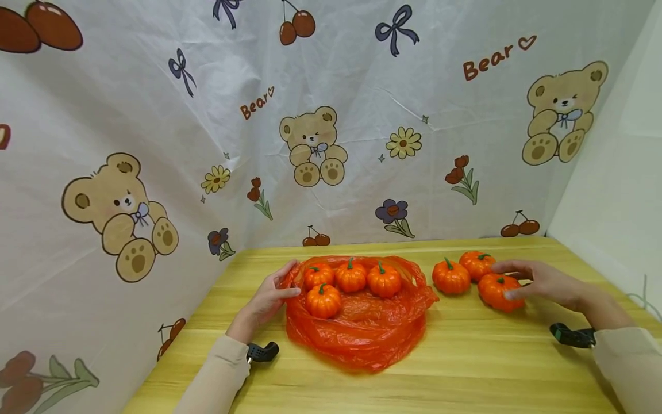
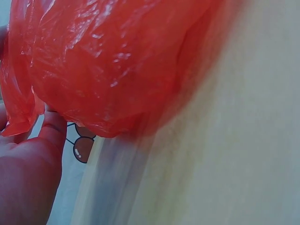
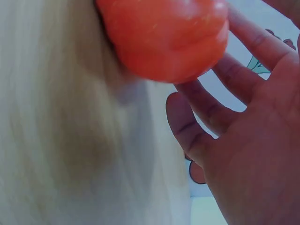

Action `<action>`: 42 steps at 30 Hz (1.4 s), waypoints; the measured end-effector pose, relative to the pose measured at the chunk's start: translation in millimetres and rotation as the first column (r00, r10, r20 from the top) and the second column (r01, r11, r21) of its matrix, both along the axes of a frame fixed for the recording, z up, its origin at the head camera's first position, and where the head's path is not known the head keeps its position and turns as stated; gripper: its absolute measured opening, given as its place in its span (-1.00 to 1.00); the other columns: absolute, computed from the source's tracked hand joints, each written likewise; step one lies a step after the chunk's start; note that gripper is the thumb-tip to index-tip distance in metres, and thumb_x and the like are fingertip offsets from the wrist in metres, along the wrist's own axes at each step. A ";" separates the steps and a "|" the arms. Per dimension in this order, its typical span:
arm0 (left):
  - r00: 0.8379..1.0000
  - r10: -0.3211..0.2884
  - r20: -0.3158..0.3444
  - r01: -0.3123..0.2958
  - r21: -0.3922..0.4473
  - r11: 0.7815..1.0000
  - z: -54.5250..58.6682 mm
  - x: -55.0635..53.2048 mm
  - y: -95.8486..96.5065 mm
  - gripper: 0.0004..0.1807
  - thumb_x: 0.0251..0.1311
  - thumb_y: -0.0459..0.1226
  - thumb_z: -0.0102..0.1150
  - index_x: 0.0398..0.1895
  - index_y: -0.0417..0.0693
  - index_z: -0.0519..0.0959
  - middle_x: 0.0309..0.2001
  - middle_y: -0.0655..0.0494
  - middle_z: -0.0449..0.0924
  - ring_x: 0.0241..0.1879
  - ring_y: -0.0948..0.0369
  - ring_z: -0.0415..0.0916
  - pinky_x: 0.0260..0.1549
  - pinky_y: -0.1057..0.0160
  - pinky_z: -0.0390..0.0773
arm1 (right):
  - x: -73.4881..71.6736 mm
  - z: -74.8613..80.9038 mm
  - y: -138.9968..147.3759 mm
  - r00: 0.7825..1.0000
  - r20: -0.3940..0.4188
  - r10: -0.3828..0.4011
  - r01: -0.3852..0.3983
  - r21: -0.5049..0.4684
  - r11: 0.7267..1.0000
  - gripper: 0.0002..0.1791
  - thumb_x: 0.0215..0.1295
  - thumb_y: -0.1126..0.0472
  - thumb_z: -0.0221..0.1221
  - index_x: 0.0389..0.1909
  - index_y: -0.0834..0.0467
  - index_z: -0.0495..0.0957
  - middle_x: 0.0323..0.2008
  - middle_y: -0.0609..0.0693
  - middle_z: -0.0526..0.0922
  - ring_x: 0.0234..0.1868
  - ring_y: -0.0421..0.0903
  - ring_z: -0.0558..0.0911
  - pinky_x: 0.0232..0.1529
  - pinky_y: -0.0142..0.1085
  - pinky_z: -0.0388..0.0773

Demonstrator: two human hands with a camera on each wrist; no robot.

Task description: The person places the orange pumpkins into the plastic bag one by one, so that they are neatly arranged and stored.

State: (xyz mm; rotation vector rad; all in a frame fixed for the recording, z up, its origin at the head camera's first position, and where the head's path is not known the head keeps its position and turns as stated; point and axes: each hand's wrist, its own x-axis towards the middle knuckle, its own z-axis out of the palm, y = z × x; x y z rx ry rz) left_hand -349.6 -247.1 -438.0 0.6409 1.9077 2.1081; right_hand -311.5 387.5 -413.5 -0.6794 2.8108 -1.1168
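Note:
A red translucent plastic bag [image 1: 357, 339] lies spread with its mouth open upward. Several small orange pumpkins with green stems, one of them a front pumpkin [image 1: 323, 301], sit inside it. At the bag's left rim, my left hand [image 1: 266, 299] holds the thin film between thumb and fingers; the left wrist view shows the film [image 2: 108, 61] bunched by the fingers. My right hand [image 1: 543, 284] grips the nearest loose pumpkin [image 1: 499, 292] right of the bag, thumb in front and fingers over its far side. In the right wrist view, this pumpkin [image 3: 168, 37] fits between the curved fingers.
Two more pumpkins, a left one [image 1: 451, 277] and a back one [image 1: 477, 265], stand beside the gripped one. All rest on a yellow wood-grain table [image 1: 465, 368]. A white cloth with printed bears [image 1: 312, 149] hangs behind and at the left; a white wall [image 1: 615, 190] borders the right.

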 end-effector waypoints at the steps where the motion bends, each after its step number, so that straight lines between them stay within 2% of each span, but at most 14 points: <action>1: 1.000 -0.001 0.001 0.001 -0.003 1.000 -0.1 0.3 0.1 0.01 0.27 -0.50 0.18 0.67 -0.22 -0.19 0.70 -0.10 -0.26 0.67 -0.10 -0.22 0.51 0.15 0.16 | 0.1 -1.6 1.0 1.000 0.009 0.001 -0.001 -0.002 1.000 -0.38 0.30 0.17 0.37 0.36 0.19 0.47 0.29 0.05 0.58 0.11 -0.61 0.43 0.00 -0.51 0.54; 8: 1.000 0.006 0.005 -0.006 -0.005 1.000 0.5 0.5 -0.7 0.02 0.28 -0.49 0.19 0.67 -0.23 -0.21 0.70 -0.12 -0.29 0.67 -0.11 -0.23 0.51 0.13 0.14 | -1.9 -7.8 5.3 0.999 0.015 0.034 -0.034 -0.011 0.999 -0.31 0.29 0.21 0.37 0.41 0.23 0.40 0.36 0.31 0.46 0.11 -0.68 0.34 0.01 -0.45 0.54; 10: 1.000 0.009 0.006 -0.009 -0.004 1.000 1.2 0.4 -0.6 0.01 0.27 -0.50 0.17 0.67 -0.22 -0.20 0.70 -0.12 -0.30 0.67 -0.10 -0.23 0.52 0.14 0.14 | -2.7 -9.5 6.2 0.999 0.023 0.033 -0.033 -0.029 0.999 -0.28 0.26 0.22 0.38 0.43 0.23 0.39 0.36 0.15 0.48 0.11 -0.69 0.34 0.01 -0.48 0.52; 14: 1.000 0.011 0.013 -0.011 0.000 1.000 2.7 0.9 -0.3 0.02 0.26 -0.50 0.19 0.67 -0.19 -0.17 0.70 -0.09 -0.28 0.67 -0.09 -0.23 0.52 0.15 0.13 | -3.4 -14.2 8.9 0.998 0.041 0.057 -0.054 -0.067 0.996 -0.26 0.25 0.27 0.36 0.46 0.21 0.35 0.26 -0.38 0.47 0.14 -0.67 0.36 0.02 -0.50 0.51; 17: 1.000 0.004 0.011 -0.004 -0.001 1.000 2.2 0.0 -0.9 0.02 0.26 -0.49 0.20 0.67 -0.21 -0.18 0.70 -0.11 -0.30 0.67 -0.09 -0.24 0.52 0.15 0.13 | -3.8 -16.6 11.2 0.993 0.068 0.091 -0.085 -0.096 0.992 -0.24 0.27 0.29 0.33 0.48 0.23 0.31 0.20 -0.57 0.43 0.16 -0.64 0.39 0.03 -0.50 0.51; 23: 1.000 -0.007 0.012 0.007 0.007 1.000 1.3 -0.5 -1.2 0.05 0.25 -0.49 0.22 0.67 -0.22 -0.21 0.70 -0.13 -0.34 0.67 -0.11 -0.24 0.51 0.13 0.13 | -4.2 -17.7 14.7 0.983 0.134 0.124 -0.105 -0.138 0.985 -0.21 0.30 0.31 0.31 0.51 0.29 0.22 0.20 -0.55 0.45 0.17 -0.59 0.44 0.05 -0.52 0.53; 28: 1.000 -0.003 0.011 0.003 -0.003 1.000 0.7 -1.1 -0.5 -0.01 0.28 -0.53 0.13 0.67 -0.21 -0.20 0.70 -0.13 -0.31 0.67 -0.10 -0.23 0.51 0.14 0.14 | -3.2 -17.8 17.7 0.982 0.147 0.122 -0.103 -0.132 0.986 -0.21 0.29 0.30 0.32 0.50 0.30 0.22 0.19 -0.57 0.45 0.16 -0.60 0.44 0.04 -0.54 0.51; 34: 1.000 0.001 0.011 -0.001 0.001 1.000 0.6 -0.2 0.2 -0.01 0.28 -0.53 0.14 0.67 -0.21 -0.18 0.70 -0.11 -0.29 0.67 -0.10 -0.23 0.51 0.12 0.13 | -2.1 -18.6 18.9 0.979 0.160 0.127 -0.104 -0.142 0.984 -0.22 0.28 0.31 0.32 0.49 0.31 0.23 0.18 -0.57 0.47 0.16 -0.58 0.45 0.05 -0.55 0.50; 38: 1.000 0.001 0.009 -0.001 0.005 1.000 1.2 0.3 1.0 -0.02 0.28 -0.55 0.09 0.67 -0.21 -0.19 0.70 -0.12 -0.31 0.67 -0.10 -0.25 0.52 0.11 0.12 | -0.9 -19.0 18.6 0.976 0.156 0.155 -0.127 -0.173 0.977 -0.24 0.29 0.35 0.30 0.48 0.34 0.23 0.19 -0.56 0.50 0.16 -0.54 0.48 0.05 -0.55 0.51; 42: 1.000 0.004 0.009 -0.004 0.003 1.000 1.0 0.9 0.9 -0.01 0.27 -0.53 0.14 0.67 -0.20 -0.17 0.70 -0.10 -0.28 0.67 -0.10 -0.24 0.52 0.11 0.13 | -0.4 -19.6 18.7 0.969 0.171 0.181 -0.142 -0.216 0.966 -0.24 0.29 0.38 0.28 0.48 0.37 0.22 0.20 -0.54 0.52 0.16 -0.51 0.50 0.06 -0.54 0.54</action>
